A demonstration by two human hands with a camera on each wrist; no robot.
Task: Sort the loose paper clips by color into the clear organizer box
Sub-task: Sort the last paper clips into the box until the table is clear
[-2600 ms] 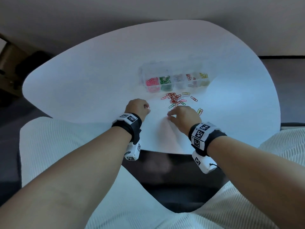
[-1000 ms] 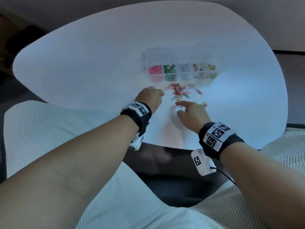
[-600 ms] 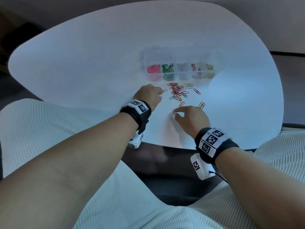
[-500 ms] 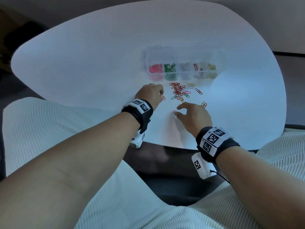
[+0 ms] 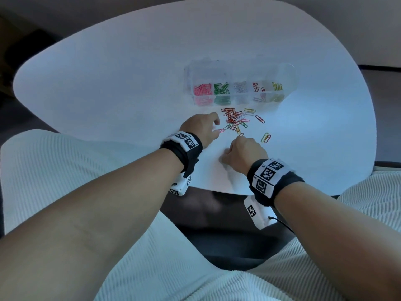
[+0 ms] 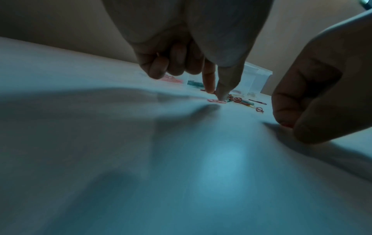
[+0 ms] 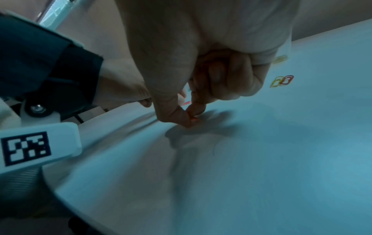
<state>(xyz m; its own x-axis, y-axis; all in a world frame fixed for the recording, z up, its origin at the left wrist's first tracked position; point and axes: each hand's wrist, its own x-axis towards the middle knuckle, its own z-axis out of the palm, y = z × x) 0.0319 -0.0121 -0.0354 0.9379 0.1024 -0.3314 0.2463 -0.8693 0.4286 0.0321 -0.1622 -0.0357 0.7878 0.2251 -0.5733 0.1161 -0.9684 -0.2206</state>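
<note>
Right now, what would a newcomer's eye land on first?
The bright heap of loose clips mid-table, just in front of the clear organizer box with its colour-sorted compartments. Nearer, the left hand pinches a pink clip and the right hand a red clip, both at the tabletop.

surface: white table | on it: clear organizer box (far side) | loose paper clips just before it | two clips apart

White rounded table, its near edge above a lap covered in white ribbed fabric
</note>
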